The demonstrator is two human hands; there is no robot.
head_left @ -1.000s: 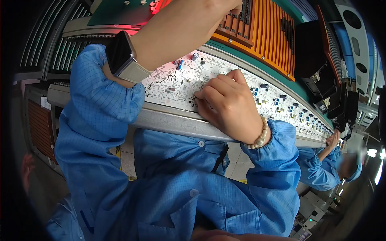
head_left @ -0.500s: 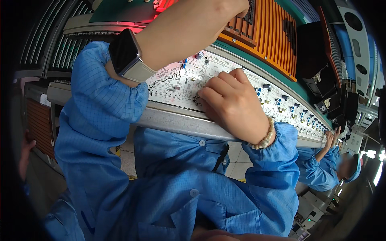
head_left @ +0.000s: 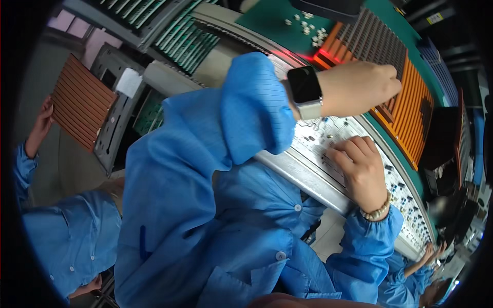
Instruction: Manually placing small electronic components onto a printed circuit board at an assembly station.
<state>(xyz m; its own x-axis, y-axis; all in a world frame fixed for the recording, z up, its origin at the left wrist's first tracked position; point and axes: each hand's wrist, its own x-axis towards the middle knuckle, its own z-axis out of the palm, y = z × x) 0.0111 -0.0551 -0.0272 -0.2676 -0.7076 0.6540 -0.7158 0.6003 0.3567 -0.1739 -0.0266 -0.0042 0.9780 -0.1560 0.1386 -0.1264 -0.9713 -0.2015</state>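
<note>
My left hand [head_left: 374,87], below a dark-faced wristwatch [head_left: 304,84], reaches across to an orange slatted tray [head_left: 411,128] with rows of dark parts. Its fingers curl down and are mostly hidden, so whatever they hold cannot be seen. Nearer to me, a white circuit board [head_left: 312,139] carries small blue, black and other components. Over this board is my right hand [head_left: 362,167], with a beaded bracelet [head_left: 379,209] on the wrist. The right fingers are bent together close to the board surface; anything between them is too small or covered to make out.
A metal rail [head_left: 308,177] edges the board in front of me. Small white parts [head_left: 313,31] lie on a green mat [head_left: 269,20] beneath a black device [head_left: 328,6]. At left, a co-worker's hand [head_left: 45,110] holds a brown ridged tray [head_left: 82,100]. Another person's hands [head_left: 429,254] work farther right.
The view has turned, shifting the bench rightward and downward. My left hand remains by the orange tray, my right over the board. At left, the brown ridged tray and co-worker show more fully.
</note>
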